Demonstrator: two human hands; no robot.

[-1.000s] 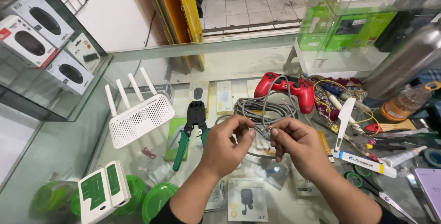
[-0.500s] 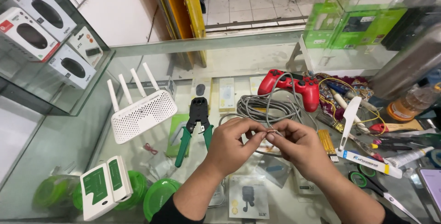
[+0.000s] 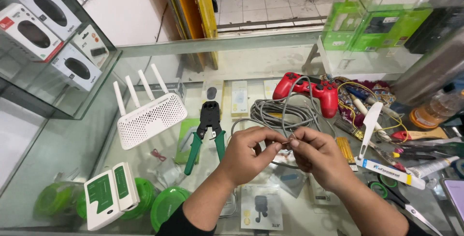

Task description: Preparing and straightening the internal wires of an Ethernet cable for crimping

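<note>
1. Glass counter (image 3: 72,144) is stretching out under me, and I am looking down through it at little packs on the shelf below.
2. White router (image 3: 150,117) with four stick-up ears is lying far to my left.
3. Red game controller (image 3: 309,91) is sitting at the back, right next to the grey cable (image 3: 278,112).
4. That grey cable is lying in a loose coil just behind my hands, and one thin end is running from the coil toward me, into my fingers.
5. Green-handled crimping tool (image 3: 209,132) is lying just left of my left hand, with its handles pointing at me.
6. White and green tester box (image 3: 111,195) is sitting near the front edge, well apart from my hands.
7. My left hand (image 3: 249,154) is pinching the cable end with the thumb and first finger closed tight.
8. My right hand (image 3: 316,156) is pinching it too, and both sets of fingertips are almost touching in the middle.
9. The cable tip is so tiny that I cannot tell which hand is closer to it.
</note>
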